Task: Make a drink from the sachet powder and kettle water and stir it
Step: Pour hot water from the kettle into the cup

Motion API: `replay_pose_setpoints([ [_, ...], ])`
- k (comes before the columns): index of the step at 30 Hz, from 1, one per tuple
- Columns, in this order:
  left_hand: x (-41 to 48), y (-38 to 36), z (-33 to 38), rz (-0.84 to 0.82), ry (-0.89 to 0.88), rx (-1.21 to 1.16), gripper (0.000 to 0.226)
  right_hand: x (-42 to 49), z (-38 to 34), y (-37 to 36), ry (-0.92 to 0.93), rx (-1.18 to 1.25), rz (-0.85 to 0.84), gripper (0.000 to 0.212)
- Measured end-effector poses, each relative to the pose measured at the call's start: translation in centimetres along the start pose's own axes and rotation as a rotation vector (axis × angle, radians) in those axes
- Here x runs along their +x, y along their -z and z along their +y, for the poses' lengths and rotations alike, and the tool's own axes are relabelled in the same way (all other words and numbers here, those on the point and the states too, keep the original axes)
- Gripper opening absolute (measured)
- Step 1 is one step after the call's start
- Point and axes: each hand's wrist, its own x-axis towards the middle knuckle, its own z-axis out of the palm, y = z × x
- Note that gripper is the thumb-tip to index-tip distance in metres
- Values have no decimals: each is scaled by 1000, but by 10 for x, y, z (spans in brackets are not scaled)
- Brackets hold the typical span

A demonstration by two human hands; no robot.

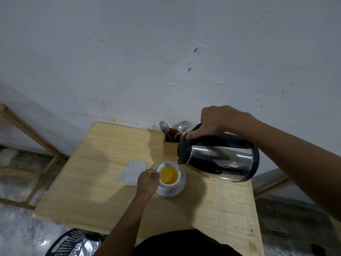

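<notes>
A scuffed, pale wall fills the upper half of my view, and below it a small light-wood table (103, 196) stands against it on a mottled grey floor. Near the middle of the table I see a white cup (168, 183) on a white saucer (180, 189), holding a yellow-orange drink (168, 174). My right hand (219, 120) is clenched round the black handle of a steel kettle (221, 160), which is tipped over with its spout just above the cup's far rim; I cannot make out a stream of water. My left hand (147, 182) is closed in a pinch on the thin handle of a spoon (156, 174) that reaches into the cup; its bowl is lost in the liquid. Just left of the saucer lies the opened white sachet (135, 172), flat, with a torn-off strip (120, 177) beside it. Behind the cup, near the wall, a wooden cutlery holder (172, 146) carries spoons and a fork, its right side hidden by the kettle. A wooden frame (27, 132) stands to the left, cut off by the edge. At the bottom, a black perforated basket (60, 244) with something silvery inside is only partly in view, as is my dark clothing.
</notes>
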Motion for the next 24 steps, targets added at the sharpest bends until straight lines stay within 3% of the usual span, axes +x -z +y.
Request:
replay_pose_setpoints([
  [7, -3, 1, 7, -27, 35, 0, 22, -12, 58, -24, -61, 350, 40, 75],
  [12, -3, -2, 13, -4, 90, 49, 27, -36, 114, -61, -74, 782, 294, 68],
  [17, -6, -7, 19, 42, 131, 41, 27, -49, 159, -94, -179, 955, 535, 54],
  [24, -9, -14, 23, 113, 125, 140, 26, -53, 189, -129, -314, 1191, 701, 52],
])
